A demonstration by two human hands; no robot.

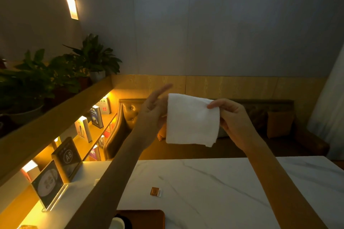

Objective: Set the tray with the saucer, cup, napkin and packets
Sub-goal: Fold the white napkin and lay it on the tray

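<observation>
While you hold the napkin [192, 120] up, the tray [149, 217] sits nearest you at the bottom edge of the table [214, 182], partly under your left forearm. Cup [117, 224] stands on the tray's left end, only its white rim showing; what it stands on is dark, can't tell if it's the saucer. Beyond the tray, a brown packet [154, 191] lies flat on the table, apart from the tray, with a small white piece touching its right side. Left of the tray, two sign stands [55, 178] lean along the table edge. Above the table, well clear of it, your left hand [152, 111] is at the napkin's left edge, index finger stretched out straight; the grip itself is hidden behind the cloth. Your right hand [230, 119] pinches the napkin's top right corner between thumb and fingers. Napkin hangs folded, white, between both hands. Behind it, a bench [279, 117] against the wall.
</observation>
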